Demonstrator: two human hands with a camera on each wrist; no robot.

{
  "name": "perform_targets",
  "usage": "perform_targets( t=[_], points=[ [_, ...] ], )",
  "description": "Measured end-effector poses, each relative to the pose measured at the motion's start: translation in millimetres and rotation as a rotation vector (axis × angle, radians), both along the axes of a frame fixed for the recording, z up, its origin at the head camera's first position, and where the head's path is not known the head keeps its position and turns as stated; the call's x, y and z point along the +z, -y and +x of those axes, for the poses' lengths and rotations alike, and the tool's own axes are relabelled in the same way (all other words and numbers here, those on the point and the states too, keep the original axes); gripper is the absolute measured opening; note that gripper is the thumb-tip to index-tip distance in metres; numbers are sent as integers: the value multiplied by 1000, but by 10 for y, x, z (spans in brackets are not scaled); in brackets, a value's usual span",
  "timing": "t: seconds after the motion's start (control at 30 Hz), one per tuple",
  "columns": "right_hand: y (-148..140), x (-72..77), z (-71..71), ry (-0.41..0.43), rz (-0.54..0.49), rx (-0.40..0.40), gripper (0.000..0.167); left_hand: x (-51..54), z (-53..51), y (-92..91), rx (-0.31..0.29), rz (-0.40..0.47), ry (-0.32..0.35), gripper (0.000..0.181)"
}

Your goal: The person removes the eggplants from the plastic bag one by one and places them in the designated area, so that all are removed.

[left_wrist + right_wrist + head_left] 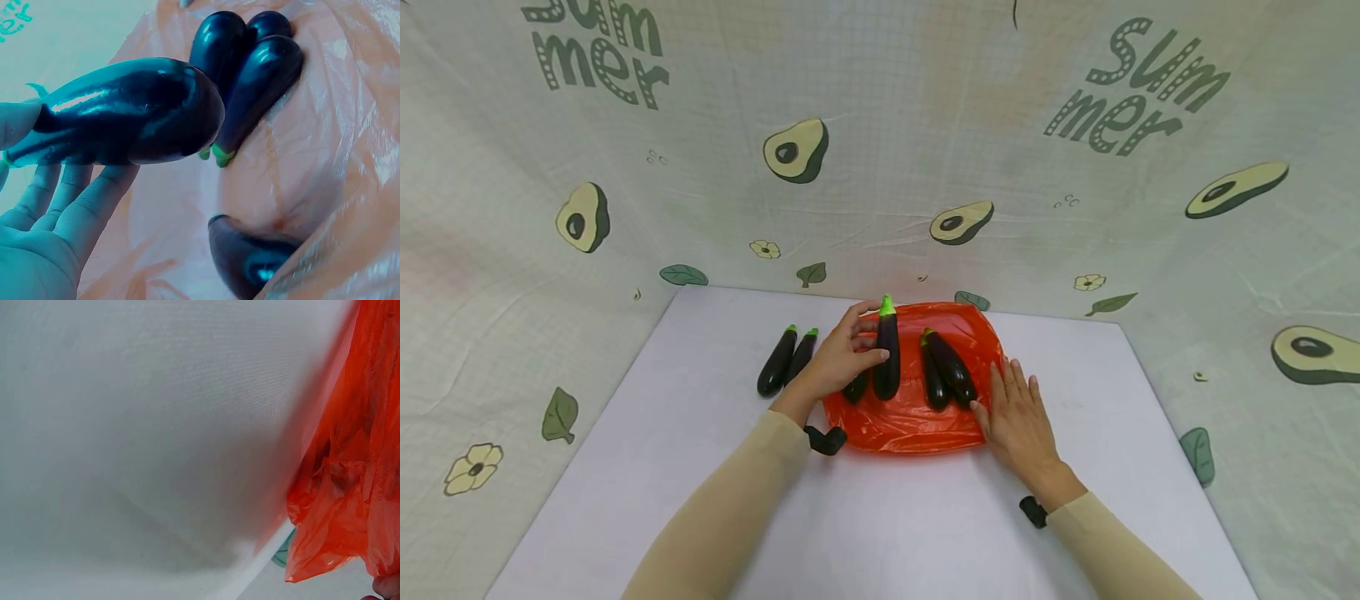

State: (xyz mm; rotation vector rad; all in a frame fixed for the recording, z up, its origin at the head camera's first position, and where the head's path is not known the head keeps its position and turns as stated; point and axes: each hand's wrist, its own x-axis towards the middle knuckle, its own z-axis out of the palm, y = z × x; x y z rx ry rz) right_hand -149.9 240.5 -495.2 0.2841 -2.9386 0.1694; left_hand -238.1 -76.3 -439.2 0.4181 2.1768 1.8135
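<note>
My left hand (842, 358) holds an eggplant (888, 354) with a bright green stem between thumb and fingers, above a red plastic bag (910, 429). In the left wrist view the held eggplant (137, 112) lies across my left hand (44, 250), its rounded end pointing away. On the bag are more eggplants: a close group (953, 367) toward the right side and one (855, 388) partly hidden beneath my left hand. My right hand (1021, 425) rests at the bag's right edge, fingers extended. The right wrist view shows the bag's crumpled side (337, 506) and a bit of fingertip.
Two eggplants (777, 361) lie on the white table (700, 375) left of the bag, beside my left forearm. Behind and around the table hangs a pale cloth (880, 167) printed with avocados, leaves and lettering.
</note>
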Motion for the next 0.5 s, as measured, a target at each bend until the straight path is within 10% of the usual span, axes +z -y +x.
perform_targets(
  t=[0.5],
  points=[
    [-23,-17,6,-2,-1,4,80,210,34,306,15,-13,-36,76]
  ],
)
